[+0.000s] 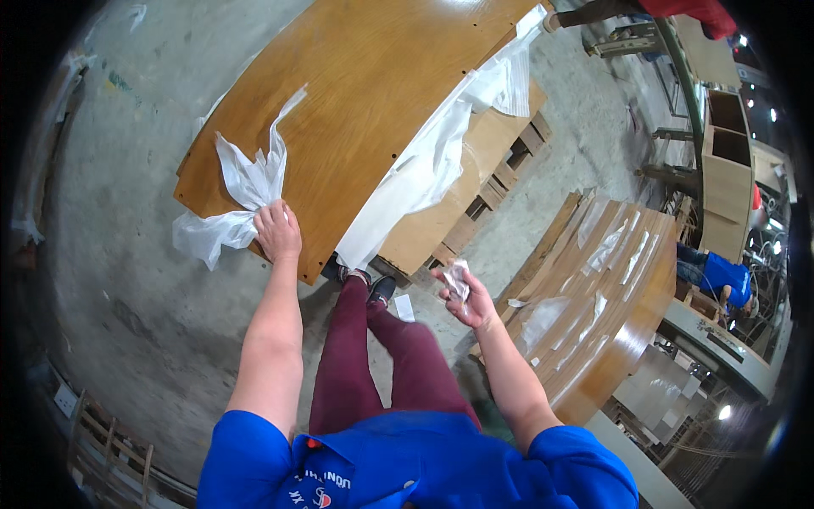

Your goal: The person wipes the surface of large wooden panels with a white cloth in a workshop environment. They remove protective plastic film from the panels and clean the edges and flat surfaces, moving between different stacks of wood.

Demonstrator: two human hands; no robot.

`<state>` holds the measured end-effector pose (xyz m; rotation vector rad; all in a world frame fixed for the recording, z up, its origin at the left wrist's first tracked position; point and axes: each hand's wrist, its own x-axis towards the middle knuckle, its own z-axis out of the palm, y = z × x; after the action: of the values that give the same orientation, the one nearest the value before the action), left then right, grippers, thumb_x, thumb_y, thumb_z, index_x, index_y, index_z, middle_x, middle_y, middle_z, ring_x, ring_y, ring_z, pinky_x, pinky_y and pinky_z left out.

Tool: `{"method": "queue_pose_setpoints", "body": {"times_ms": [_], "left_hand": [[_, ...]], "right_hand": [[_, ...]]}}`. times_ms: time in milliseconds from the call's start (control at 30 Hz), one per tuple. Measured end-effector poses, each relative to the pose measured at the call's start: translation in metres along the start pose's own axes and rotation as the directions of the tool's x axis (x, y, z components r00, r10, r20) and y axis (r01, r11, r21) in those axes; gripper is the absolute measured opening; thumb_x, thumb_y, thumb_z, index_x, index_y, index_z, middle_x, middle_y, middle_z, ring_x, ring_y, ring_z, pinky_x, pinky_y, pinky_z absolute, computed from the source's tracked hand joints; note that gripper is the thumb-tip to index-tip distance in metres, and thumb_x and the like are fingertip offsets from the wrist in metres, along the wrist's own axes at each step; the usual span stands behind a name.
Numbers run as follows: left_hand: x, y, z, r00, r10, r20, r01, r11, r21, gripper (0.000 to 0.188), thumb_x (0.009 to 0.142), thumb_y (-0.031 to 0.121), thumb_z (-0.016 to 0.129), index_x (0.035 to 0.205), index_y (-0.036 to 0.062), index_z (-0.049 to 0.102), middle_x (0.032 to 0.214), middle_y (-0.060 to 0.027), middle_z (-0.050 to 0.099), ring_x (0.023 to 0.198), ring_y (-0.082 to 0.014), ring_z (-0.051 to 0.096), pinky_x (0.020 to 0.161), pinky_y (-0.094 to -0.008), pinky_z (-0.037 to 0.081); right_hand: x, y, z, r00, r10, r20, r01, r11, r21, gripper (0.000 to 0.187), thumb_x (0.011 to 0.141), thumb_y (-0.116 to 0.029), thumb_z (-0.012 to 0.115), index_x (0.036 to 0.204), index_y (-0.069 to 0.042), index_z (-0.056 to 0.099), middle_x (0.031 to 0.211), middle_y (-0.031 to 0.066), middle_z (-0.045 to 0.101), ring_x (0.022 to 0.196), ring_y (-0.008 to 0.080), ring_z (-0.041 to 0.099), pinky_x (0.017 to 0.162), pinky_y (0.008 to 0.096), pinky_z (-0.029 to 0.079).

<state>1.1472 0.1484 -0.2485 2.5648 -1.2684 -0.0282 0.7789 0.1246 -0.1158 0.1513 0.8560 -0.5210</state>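
White plastic film [227,222] lay bunched at the near corner of the big curved wooden panel [356,102], and the left hand [277,231] was down on it, fingers closed over the crumpled wrap at the panel's edge. Over to the right hand [465,295]: raised clear of the panel, fingers pinching a small clear scrap of film [457,278]. A long strip of film [428,161] trailed along the panel's right edge. Stacked curved panels [593,297] sat well apart on the right.

Furniture workshop: stacked wooden panels [593,280], concrete floor [127,254].
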Motion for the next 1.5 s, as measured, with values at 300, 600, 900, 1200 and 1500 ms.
{"method": "queue_pose_setpoints", "body": {"times_ms": [300, 600, 900, 1200, 1500], "left_hand": [[0.002, -0.005, 0.005, 0.999, 0.031, -0.045, -0.034, 0.997, -0.062, 0.015, 0.085, 0.022, 0.057, 0.098, 0.0168, 0.053, 0.093, -0.0063, 0.051, 0.089, -0.0300, 0.051, 0.072, -0.0460, 0.046], [-0.001, -0.014, 0.005, 0.993, -0.119, 0.017, 0.120, 0.989, -0.092, 0.028, 0.085, 0.024, 0.056, 0.111, 0.0166, 0.053, 0.099, -0.0067, 0.056, 0.099, -0.0292, 0.050, 0.081, -0.0450, 0.043], [-0.138, -0.117, 0.033, -0.027, -1.000, 0.010, 0.730, -0.026, -0.683, 0.029, 0.083, 0.024, 0.061, 0.097, -0.0010, 0.060, 0.085, -0.0128, 0.062, 0.079, -0.0259, 0.055, 0.071, -0.0361, 0.044], [-0.165, -0.059, 0.064, 0.062, -0.991, 0.116, 0.367, -0.086, -0.926, 0.023, 0.079, 0.009, 0.052, 0.101, 0.0009, 0.051, 0.095, -0.0100, 0.057, 0.087, -0.0215, 0.054, 0.080, -0.0330, 0.043], [-0.220, 0.003, 0.017, 0.140, -0.987, -0.077, 0.345, 0.121, -0.931, 0.021, 0.089, 0.022, 0.049, 0.095, 0.0040, 0.056, 0.086, -0.0055, 0.054, 0.083, -0.0145, 0.048, 0.078, -0.0263, 0.039]], "right_hand": [[0.007, -0.083, 0.084, 0.985, -0.131, 0.116, 0.145, 0.982, -0.125, 0.052, 0.092, -0.039, 0.052, 0.134, -0.013, 0.037, 0.082, 0.0045, 0.047, 0.060, 0.0102, 0.038, 0.043, 0.0184, 0.032], [0.108, -0.123, 0.134, 0.979, 0.015, 0.202, 0.040, 0.963, -0.268, 0.041, 0.092, -0.024, 0.050, 0.128, -0.007, 0.041, 0.140, 0.0241, 0.036, 0.111, 0.0368, 0.055, 0.050, 0.0259, 0.049], [0.298, -0.013, 0.246, 0.842, 0.391, 0.372, 0.229, 0.365, -0.902, 0.035, 0.089, -0.013, 0.055, 0.121, -0.006, 0.043, 0.096, 0.0129, 0.062, 0.060, 0.0104, 0.056, 0.039, 0.0187, 0.039], [0.400, 0.138, 0.294, 0.587, 0.385, 0.712, 0.751, 0.068, -0.657, 0.031, 0.086, -0.028, 0.064, 0.104, -0.003, 0.059, 0.076, 0.0056, 0.062, 0.060, 0.0065, 0.052, 0.048, 0.0217, 0.041], [0.442, 0.196, 0.311, 0.279, 0.362, 0.890, 0.955, -0.206, -0.215, 0.044, 0.078, -0.038, 0.069, 0.102, -0.002, 0.063, 0.091, 0.0150, 0.067, 0.085, 0.0247, 0.064, 0.078, 0.0345, 0.049]]}}
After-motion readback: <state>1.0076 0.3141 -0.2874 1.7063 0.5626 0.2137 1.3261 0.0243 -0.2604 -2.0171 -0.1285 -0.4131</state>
